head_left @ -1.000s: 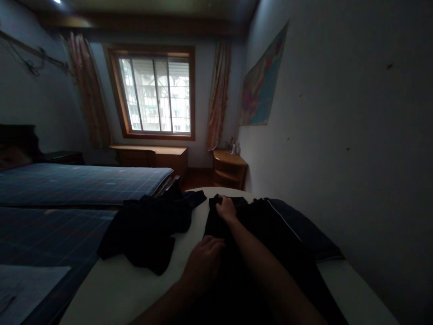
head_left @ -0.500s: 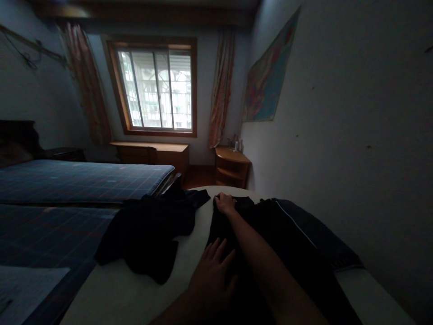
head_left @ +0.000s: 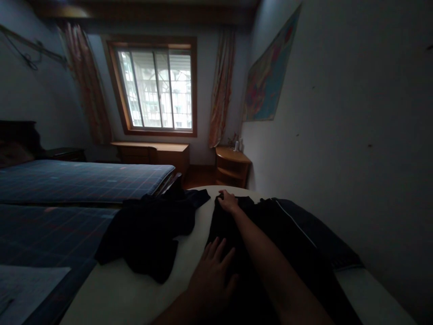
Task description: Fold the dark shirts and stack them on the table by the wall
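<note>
A black garment, too dark to tell its kind, is spread lengthwise on a pale table. My left hand lies flat on its near left part, fingers apart. Farther off, my right hand has its fingers curled onto the garment's far left corner; the thumb is partly hidden. My right forearm crosses over the cloth. On the right lies dark navy cloth with a white stripe, touching or partly under the black garment; where they join is unclear. Another dark garment, rumpled, rests to the left.
Beside the table on the left is a bed with a blue plaid mattress. A white sheet of paper lies at the lower left. A wooden corner shelf and a desk stand at the back. A wall borders the right side.
My right hand has shifted slightly right at the far corner, and its fingers look more curled. My left hand stays almost where it was.
</note>
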Available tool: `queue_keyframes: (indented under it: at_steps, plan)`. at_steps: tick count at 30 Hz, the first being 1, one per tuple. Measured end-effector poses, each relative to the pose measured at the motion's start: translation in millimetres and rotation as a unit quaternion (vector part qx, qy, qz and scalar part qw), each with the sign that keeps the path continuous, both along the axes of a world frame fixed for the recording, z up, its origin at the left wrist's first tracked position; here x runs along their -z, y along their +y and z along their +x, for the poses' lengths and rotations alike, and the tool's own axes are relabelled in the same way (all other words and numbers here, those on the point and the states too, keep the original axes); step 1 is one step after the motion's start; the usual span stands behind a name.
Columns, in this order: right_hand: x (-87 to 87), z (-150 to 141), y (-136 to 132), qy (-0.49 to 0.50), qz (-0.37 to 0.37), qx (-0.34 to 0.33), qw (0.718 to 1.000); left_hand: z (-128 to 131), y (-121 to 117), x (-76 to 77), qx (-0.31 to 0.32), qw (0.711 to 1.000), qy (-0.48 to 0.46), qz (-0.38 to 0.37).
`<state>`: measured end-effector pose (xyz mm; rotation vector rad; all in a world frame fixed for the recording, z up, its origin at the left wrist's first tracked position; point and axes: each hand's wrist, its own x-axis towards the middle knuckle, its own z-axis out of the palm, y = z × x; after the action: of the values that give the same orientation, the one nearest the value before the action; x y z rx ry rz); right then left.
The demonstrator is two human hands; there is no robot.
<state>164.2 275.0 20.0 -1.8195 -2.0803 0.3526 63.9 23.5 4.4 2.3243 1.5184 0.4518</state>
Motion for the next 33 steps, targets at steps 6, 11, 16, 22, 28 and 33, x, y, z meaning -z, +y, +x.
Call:
queue_keyframes:
  at_steps: [6,11,16,22,28,33]
  plan:
    - [5.6,6,-7,-0.040,0.010,-0.037,0.998,3,-1,-8.9,-0.001,0.999,0.039,-0.020]
    - [8.4,0,-18,-0.078,0.037,-0.075,0.993,4,-1,-9.5,0.001,0.999,0.040,-0.018]
    - [-1.3,-1,-31,-0.079,0.085,-0.035,0.993,2,0,-5.5,0.003,0.999,0.031,-0.014]
    - [-9.6,18,-58,-0.079,0.067,0.017,0.994,4,-2,-8.0,-0.016,0.999,0.031,0.018]
    - [-6.8,36,-87,-0.071,-0.003,-0.016,0.997,16,-25,-22.7,-0.057,0.995,0.083,0.028]
    - [-8.9,40,-104,-0.036,-0.030,-0.033,0.998,18,-43,-36.8,-0.065,0.987,0.143,-0.042]
